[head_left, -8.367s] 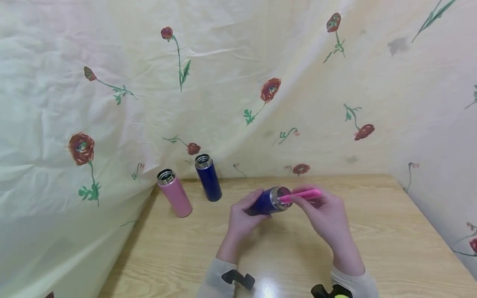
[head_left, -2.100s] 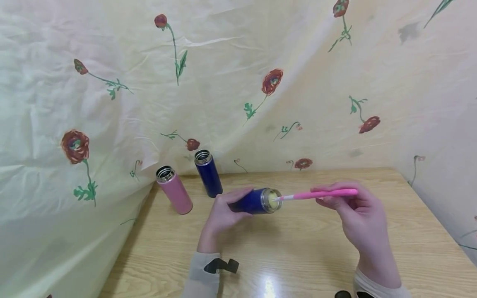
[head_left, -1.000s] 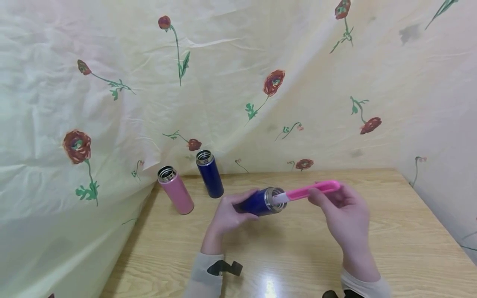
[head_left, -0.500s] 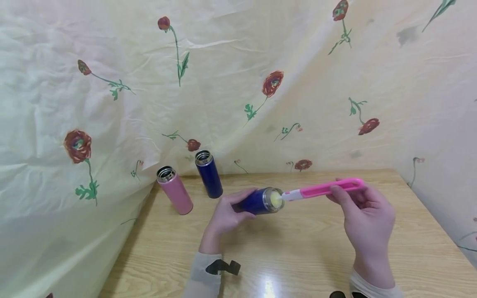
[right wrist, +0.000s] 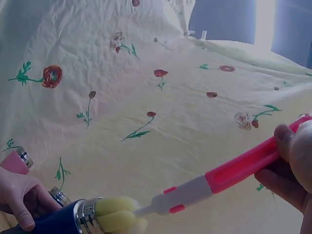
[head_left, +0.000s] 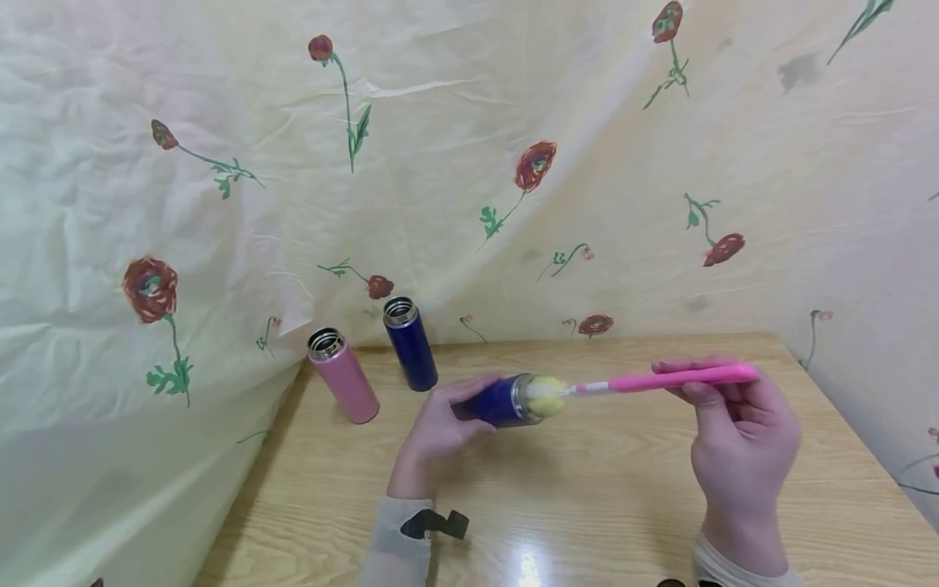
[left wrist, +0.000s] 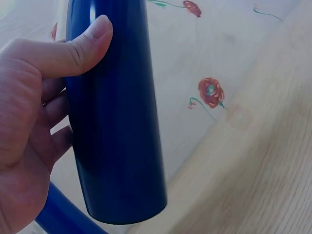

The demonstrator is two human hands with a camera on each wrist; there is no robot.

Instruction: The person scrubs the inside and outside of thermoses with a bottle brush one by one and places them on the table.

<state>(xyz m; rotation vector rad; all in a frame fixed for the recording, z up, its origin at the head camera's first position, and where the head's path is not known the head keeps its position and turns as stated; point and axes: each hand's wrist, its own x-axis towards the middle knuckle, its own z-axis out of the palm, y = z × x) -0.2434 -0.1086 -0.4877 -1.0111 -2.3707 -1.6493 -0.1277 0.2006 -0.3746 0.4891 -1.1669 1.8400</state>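
Note:
My left hand [head_left: 443,424] grips a dark blue bottle [left wrist: 117,122] round its body, the thumb lying along its side. The bottle is tilted over on its side above the table, its steel-rimmed mouth facing right. My right hand [head_left: 744,440] pinches the pink handle of a bottle brush [right wrist: 239,168] between thumb and fingers. The brush has a white neck and a yellow sponge head [right wrist: 116,213]. Part of that sponge sticks out of the bottle's mouth; the rest is hidden inside.
A pink bottle [head_left: 345,379] and a second blue bottle [head_left: 411,346] stand uncapped at the back left of the wooden table [head_left: 587,505]. A flowered cloth [head_left: 440,163] hangs behind the table and along its left side.
The brush was deep in the bottle earlier, came out, went in again a second ago, and has now moved right so that the yellow sponge shows outside the mouth. The left hand keeps its grip.

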